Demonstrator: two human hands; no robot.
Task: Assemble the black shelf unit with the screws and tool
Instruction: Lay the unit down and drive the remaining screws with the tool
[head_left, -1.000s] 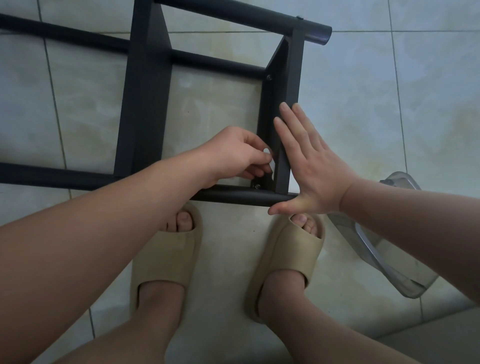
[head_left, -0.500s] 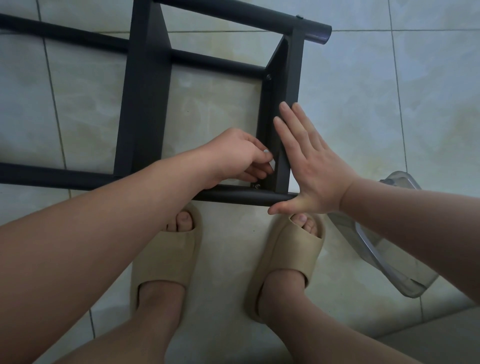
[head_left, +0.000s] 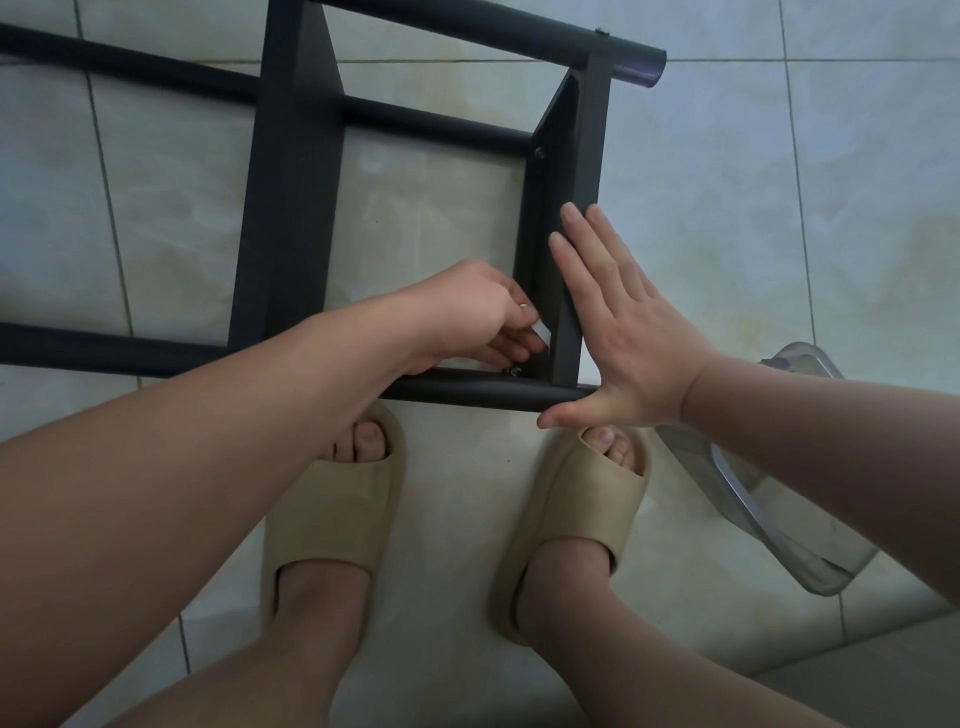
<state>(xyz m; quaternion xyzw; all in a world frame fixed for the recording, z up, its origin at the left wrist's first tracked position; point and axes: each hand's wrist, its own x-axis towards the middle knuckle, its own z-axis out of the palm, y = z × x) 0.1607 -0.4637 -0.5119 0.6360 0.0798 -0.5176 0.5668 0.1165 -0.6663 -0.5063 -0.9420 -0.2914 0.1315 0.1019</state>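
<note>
The black shelf unit (head_left: 291, 218) lies on its side on the tiled floor, its round tubes running left to right. My left hand (head_left: 472, 312) is closed around a small silver tool (head_left: 540, 328) at the inside corner where the right black panel (head_left: 587, 156) meets the near tube (head_left: 493, 391). A screw (head_left: 514, 370) sits in that corner just below my fingers. My right hand (head_left: 623, 332) is flat and spread against the outer face of that panel, thumb under the tube end. Another screw head (head_left: 540, 151) shows higher on the panel.
My two feet in beige slides (head_left: 332, 514) stand just behind the near tube. A clear plastic container (head_left: 769, 483) lies on the floor at the right, under my right forearm. Pale floor tiles surround the frame.
My left hand has turned slightly at the corner, and the silver tool now shows between its fingers. My right hand and the frame have stayed put.
</note>
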